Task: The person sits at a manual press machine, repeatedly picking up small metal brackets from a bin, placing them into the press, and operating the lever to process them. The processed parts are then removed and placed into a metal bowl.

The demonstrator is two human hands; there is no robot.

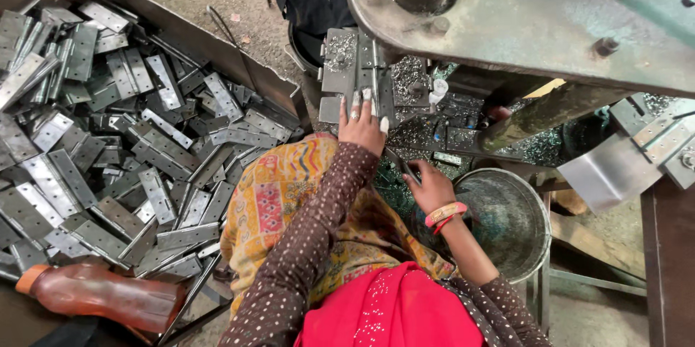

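Pinching a thin metal rod (402, 166), the right hand (428, 186) hovers nearer; beyond, the left hand (361, 127) presses spread fingers on a hinge plate (355, 72) beneath the press (521, 14), where fingers risk being crushed.

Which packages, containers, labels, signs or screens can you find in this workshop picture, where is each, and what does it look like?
No labels, signs or screens show.
Open brown rectangular box: left, filled with grey metal hinge plates.
Orange-brown plastic bottle with an orange cap: lying at the bottom left.
Round grey metal bucket: right of the right hand.
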